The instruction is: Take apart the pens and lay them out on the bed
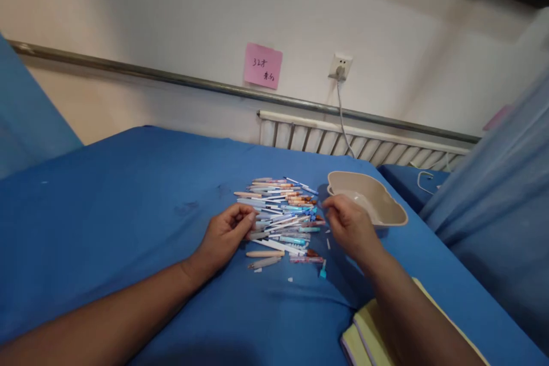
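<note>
A pile of pens [278, 220] in white, blue, orange and teal lies across the blue sheet, most of them pointing sideways. At its left edge is my left hand [227, 234], fingers curled and thumb against the forefinger, close to the pen ends; whatever is between the fingertips is hidden. My right hand [354, 229] hovers between the pile and a beige basin [390, 206], partly in front of the basin. Its fingers are bent together, and I cannot make out anything in them. A small teal piece [323, 272] lies at the pile's near right corner.
A folded yellow cloth [371, 326] lies under my right forearm. White scraps [290, 279] are scattered near the pens. Behind the bed stand a radiator [309, 136] and a wall socket [341, 66] with a plugged-in cable. Blue curtains [501, 200] hang on both sides.
</note>
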